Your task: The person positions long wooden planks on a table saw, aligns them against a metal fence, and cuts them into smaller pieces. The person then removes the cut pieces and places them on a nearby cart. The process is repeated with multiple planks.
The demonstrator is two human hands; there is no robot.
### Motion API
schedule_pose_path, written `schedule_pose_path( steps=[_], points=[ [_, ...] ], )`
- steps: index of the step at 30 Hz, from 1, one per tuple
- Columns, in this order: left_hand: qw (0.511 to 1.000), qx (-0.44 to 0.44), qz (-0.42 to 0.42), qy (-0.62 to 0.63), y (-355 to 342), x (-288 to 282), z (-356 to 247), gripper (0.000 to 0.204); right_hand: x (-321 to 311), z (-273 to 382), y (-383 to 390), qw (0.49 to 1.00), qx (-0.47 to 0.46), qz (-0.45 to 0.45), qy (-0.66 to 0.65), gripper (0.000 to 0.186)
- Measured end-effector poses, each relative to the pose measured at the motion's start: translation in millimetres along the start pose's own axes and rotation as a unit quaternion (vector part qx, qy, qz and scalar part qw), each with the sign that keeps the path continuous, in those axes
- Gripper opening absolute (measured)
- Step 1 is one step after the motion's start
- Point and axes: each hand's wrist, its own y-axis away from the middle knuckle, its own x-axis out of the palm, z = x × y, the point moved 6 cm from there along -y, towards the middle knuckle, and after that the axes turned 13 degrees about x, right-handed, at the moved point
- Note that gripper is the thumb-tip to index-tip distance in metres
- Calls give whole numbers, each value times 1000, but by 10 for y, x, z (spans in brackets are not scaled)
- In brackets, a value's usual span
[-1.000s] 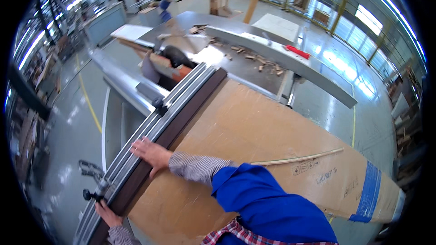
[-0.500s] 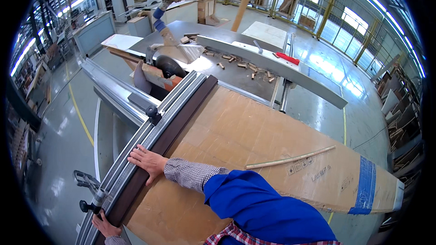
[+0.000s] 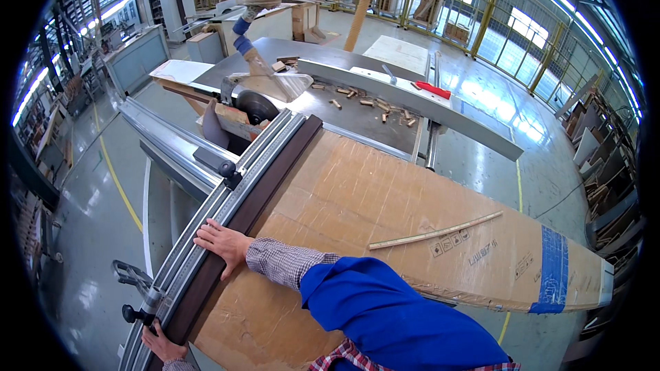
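A long dark brown board lies along the ruled aluminium fence of a sliding table saw. My right hand rests flat across the board, fingers apart, its fingertips reaching the fence rail. At the lower left, my left hand touches the near end of the board with its fingers stretched out, just below a black clamp knob. Part of that hand is cut off by the dark rim. Beyond the board's far end is the round saw blade, under a clear guard.
A taped cardboard-covered panel carries a thin pale strip. Small wood offcuts lie on the steel saw table, beside a long rip fence with a red push handle. A black knob stop sits on the aluminium fence.
The whole view has shifted slightly. Both hands keep their places on the board, and nothing has been taken hold of or let go.
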Motion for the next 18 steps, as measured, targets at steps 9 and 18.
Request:
schedule_pose_path(
  steps=[9,18],
  points=[
    [995,-47,79,-33,-76,133,48,110,15,-30,-57,1000,4,21,-6,123],
    [994,-51,81,-44,-136,114,100,108,93,-58,-156,1000,-1,6,7,123]
  ],
)
